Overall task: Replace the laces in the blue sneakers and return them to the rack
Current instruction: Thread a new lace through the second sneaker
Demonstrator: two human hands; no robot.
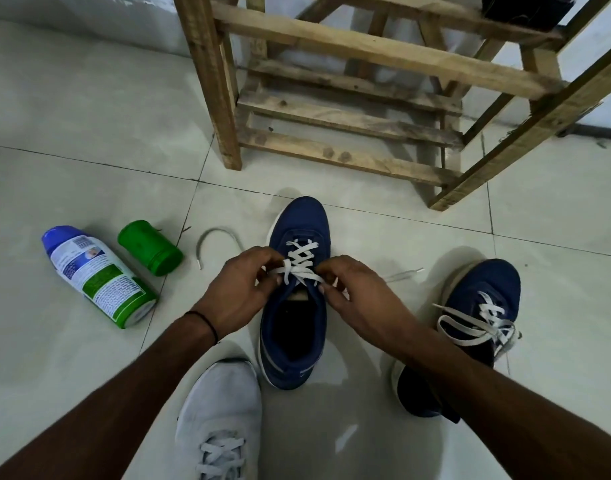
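On the pale tiled floor [89,140], both arms reach forward; the left hand [243,289] and right hand [354,299] each pinch the white lace [299,268] over the middle blue sneaker [293,327].

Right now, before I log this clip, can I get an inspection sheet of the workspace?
Surface: pale, glossy tiled floor.
Job's things: blue sneaker in the middle, white lace partly threaded, ends trailing on the floor; second blue sneaker to its right, laced; wooden rack behind.
Clutter: spray can on its side, green cap beside it.
Grippers: left hand and right hand each pinch the lace.
Cables: nothing seen.
Surroundings: white wall; the person's white shoe; dark item on the rack.
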